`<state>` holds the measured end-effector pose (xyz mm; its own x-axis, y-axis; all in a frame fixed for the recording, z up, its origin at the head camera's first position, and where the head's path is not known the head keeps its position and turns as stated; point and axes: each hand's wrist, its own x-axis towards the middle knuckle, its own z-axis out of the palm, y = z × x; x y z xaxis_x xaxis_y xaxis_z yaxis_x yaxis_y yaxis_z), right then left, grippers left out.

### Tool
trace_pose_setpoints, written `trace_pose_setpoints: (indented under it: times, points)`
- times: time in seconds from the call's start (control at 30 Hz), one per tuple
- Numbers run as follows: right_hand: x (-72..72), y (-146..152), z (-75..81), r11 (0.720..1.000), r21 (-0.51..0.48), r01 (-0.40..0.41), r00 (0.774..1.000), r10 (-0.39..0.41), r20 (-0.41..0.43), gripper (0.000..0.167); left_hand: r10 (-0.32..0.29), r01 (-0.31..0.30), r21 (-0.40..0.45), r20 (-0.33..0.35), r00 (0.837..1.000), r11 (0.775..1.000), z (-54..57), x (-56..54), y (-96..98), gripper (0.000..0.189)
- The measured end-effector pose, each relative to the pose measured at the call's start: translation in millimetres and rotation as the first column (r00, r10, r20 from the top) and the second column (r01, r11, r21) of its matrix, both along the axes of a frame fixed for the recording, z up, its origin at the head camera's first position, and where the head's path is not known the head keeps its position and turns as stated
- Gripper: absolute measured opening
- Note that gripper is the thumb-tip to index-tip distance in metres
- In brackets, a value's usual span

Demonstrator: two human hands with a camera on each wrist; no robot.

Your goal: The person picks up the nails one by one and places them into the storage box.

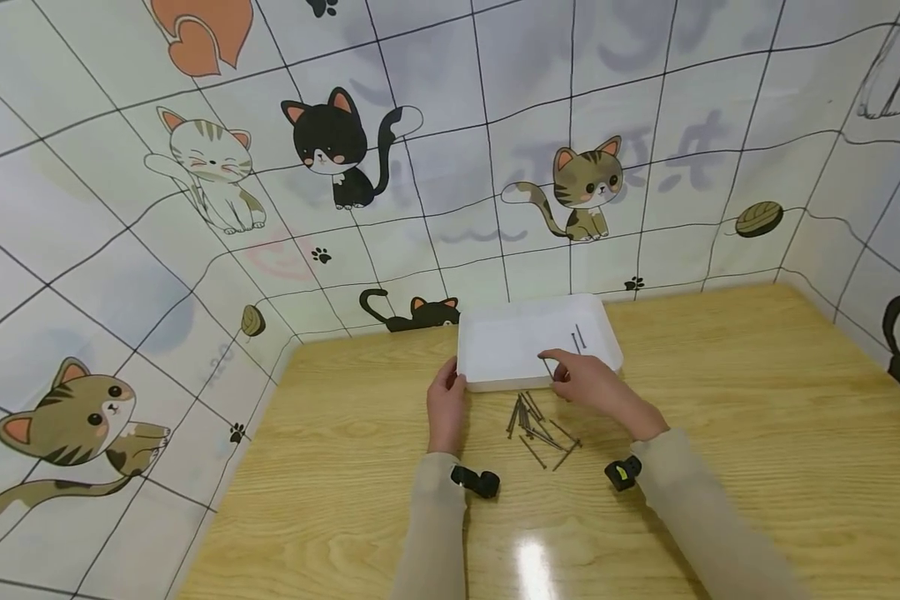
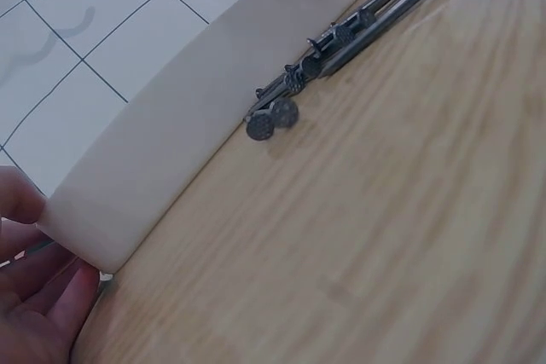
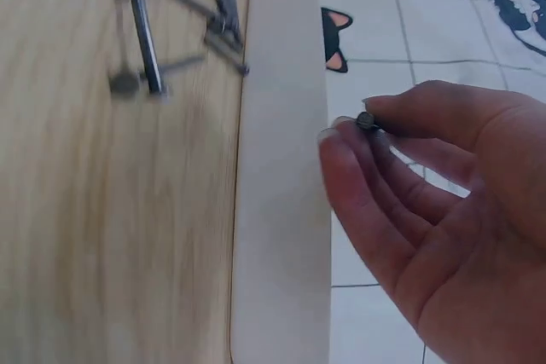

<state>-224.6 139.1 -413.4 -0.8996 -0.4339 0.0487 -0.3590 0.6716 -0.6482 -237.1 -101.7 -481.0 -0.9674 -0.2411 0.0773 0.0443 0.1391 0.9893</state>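
Right hand (image 1: 594, 385): fingers pinching nail (image 3: 365, 120). Left hand (image 1: 446, 410): fingers gripping tray (image 1: 498, 343) corner. Advisable: brace tray, lower nail gently.

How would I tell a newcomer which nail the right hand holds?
On the wooden table, find the white tray near the wall. By its near edge, the right hand pinches the nail. Unlike the two nails in the tray or the pile in front, this one is held aloft.

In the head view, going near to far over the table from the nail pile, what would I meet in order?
Nail pile → near side of the tray → two nails lying inside it → cat-patterned wall.
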Motion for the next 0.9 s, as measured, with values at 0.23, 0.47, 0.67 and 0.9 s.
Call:
trace_pose_setpoints:
  times: [0.23,0.47,0.67,0.9]
  points:
    - [-31.4,16.4,4.6,0.997,-0.046,0.065,0.998,-0.064,0.028,0.050,0.006,-0.006,-0.003,-0.006,1.000,1.000,1.0,0.1,1.5,0.038]
    - [-59.1,24.6,2.8,0.984,-0.047,0.172,0.983,-0.169,0.072,0.050,0.008,-0.008,-0.002,0.003,1.000,1.000,-1.2,-0.5,0.4,0.038]
    - [-76.1,20.8,-10.4,0.975,0.027,0.219,0.971,-0.221,0.090,0.047,0.018,-0.018,-0.007,0.002,1.000,1.000,0.8,-0.6,-0.2,0.038]
    - [-73.7,9.3,-20.7,0.949,0.084,0.305,0.945,-0.312,0.094,0.042,0.006,-0.005,-0.009,0.010,1.000,1.000,0.9,-0.4,-0.8,0.038]
